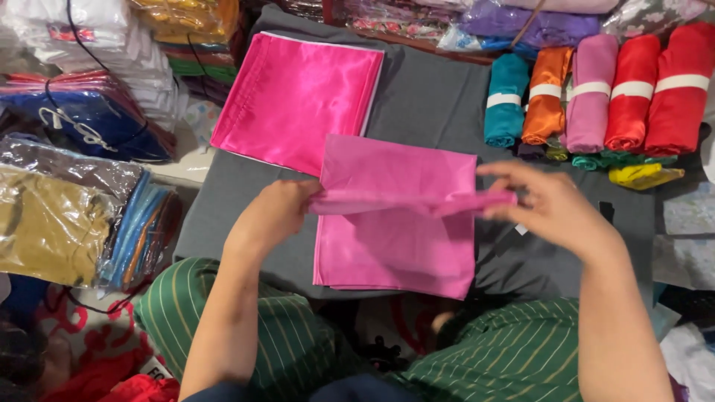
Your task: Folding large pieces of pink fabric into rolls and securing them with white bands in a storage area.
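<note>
A folded square of matte pink cloth (395, 238) lies on a grey fabric mat (439, 97). The left hand (277, 212) and right hand (547, 205) each pinch one end of a narrow pink strip (413, 202) stretched across it. A glossy hot-pink satin piece (298, 97) lies just behind.

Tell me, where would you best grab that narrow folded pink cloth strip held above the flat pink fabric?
Probably at its two short ends, coming in from either side, as the left hand and right hand do. The narrow folded pink cloth strip is long, thin and limp, so pinching both ends should keep it stretched over the flat pink fabric.
</note>
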